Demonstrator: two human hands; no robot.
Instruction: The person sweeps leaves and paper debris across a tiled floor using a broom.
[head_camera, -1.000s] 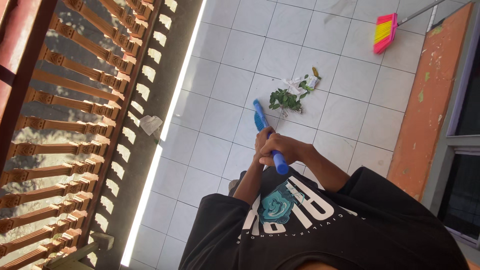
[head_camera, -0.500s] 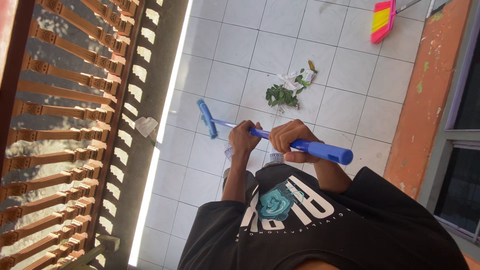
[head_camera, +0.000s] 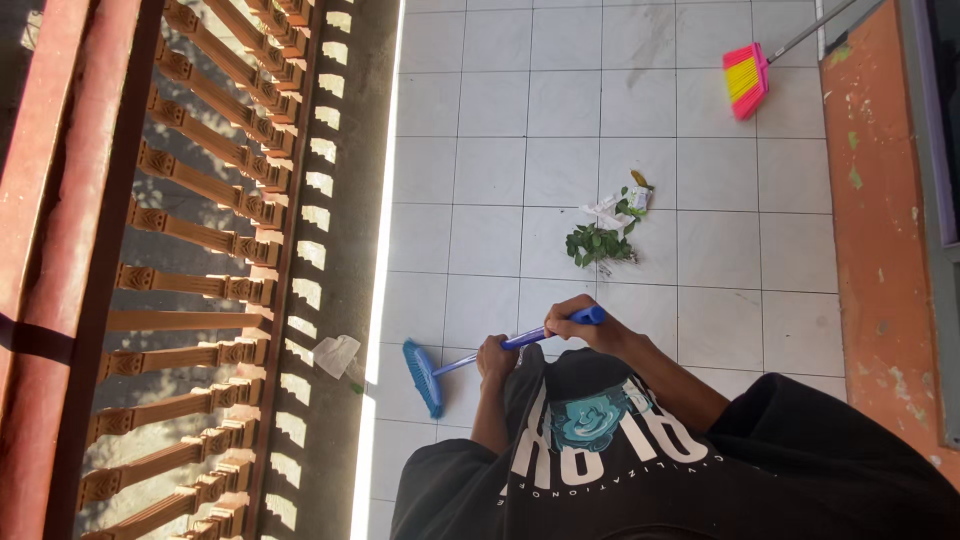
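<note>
Basically both hands: wrapping around one blue broom handle, apart from each other along it
Left hand: gripping lower on the handle, fingers closing round it, nearer the brush head
Right hand: clamping on the upper end of the handle, just above the person's chest
Blue broom: lying at a slant across the white tiled floor, brush head sitting low left on the tiles, close to the bright sun strip by the shaded edge
Handle end: poking out just past the right hand, pointing up and right
Pile of green leaves: lying on the tiles above the right hand, near but apart from it
White scraps: sitting touching the top of the leaf pile, one small yellow bit beside them
Crumpled white paper: resting in the shaded strip left of the brush head, near it, not touching
Pink and yellow broom: leaning at top right, well apart from the hands, its stick running toward the orange wall
Wooden balustrade: running down the left side, throwing striped shadows
Person: wearing a black printed T-shirt, filling the bottom of the view
</note>
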